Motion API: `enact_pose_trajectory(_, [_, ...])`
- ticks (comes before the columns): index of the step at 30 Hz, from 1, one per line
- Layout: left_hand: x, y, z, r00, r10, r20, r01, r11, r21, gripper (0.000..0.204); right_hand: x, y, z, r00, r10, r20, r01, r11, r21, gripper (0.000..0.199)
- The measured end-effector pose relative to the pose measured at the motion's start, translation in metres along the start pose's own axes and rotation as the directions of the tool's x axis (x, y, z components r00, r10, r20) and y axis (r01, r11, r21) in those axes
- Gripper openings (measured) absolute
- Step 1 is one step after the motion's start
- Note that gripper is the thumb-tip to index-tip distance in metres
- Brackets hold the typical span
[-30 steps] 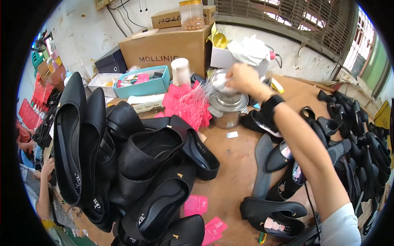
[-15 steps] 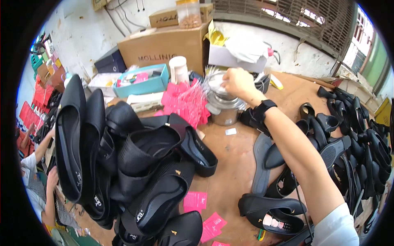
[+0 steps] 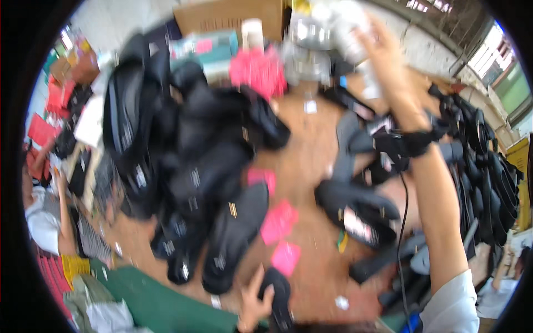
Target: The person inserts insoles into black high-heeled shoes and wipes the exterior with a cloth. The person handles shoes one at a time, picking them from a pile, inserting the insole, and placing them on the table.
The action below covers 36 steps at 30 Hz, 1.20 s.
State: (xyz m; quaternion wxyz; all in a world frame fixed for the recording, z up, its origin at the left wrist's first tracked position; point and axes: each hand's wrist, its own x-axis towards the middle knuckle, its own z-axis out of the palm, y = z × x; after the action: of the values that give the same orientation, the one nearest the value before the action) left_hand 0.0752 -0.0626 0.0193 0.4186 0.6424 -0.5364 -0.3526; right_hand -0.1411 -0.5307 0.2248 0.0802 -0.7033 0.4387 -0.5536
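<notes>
Gripping a black shoe (image 3: pixel 279 297) at the near worktop (image 3: pixel 302 172) edge with left hand (image 3: pixel 252 302) fingers curled on it. Raising the right hand (image 3: pixel 380 47) high over blurred metal tins (image 3: pixel 305 50); fingers too smeared to judge. Sitting behind: teal tray (image 3: pixel 202 44), contents unclear, cardboard box (image 3: pixel 230 14).

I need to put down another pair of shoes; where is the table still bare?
Bare wood runs down the middle, between the black shoe heap on the left and the shoes by the right forearm, though pink cards dot its lower part. Both sides are crowded.
</notes>
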Motion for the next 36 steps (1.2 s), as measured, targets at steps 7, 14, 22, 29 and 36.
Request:
enact_pose_trajectory(7, [-0.041,-0.011,0.020,0.967,0.065,-0.247,0.008,0.959,0.284,0.061,-0.289,-0.156,-0.127,0.889,0.005,0.458,0.029,0.997,-0.068,0.045])
enact_pose_trajectory(14, [-0.106,0.014,0.027,0.977,-0.120,-0.179,0.197,0.831,0.520,0.082,-0.439,-0.222,-0.101,0.677,0.097,0.729,0.083,0.975,-0.207,0.055])
enact_pose_trajectory(22, [-0.122,-0.006,0.035,0.976,-0.146,-0.164,0.204,0.876,0.436,0.101,-0.438,-0.181,-0.016,0.719,0.005,0.695,0.343,0.867,-0.362,0.056])
enact_pose_trajectory(29, [-0.125,-0.017,0.033,0.982,-0.111,-0.156,0.164,0.907,0.388,0.103,-0.468,-0.218,-0.066,0.528,-0.014,0.849,0.399,0.887,-0.234,0.050])
enact_pose_trajectory(36, [-0.123,-0.015,0.029,0.980,-0.147,-0.134,0.186,0.915,0.358,0.104,-0.433,-0.209,-0.022,0.541,0.075,0.838,0.414,0.843,-0.343,0.048])
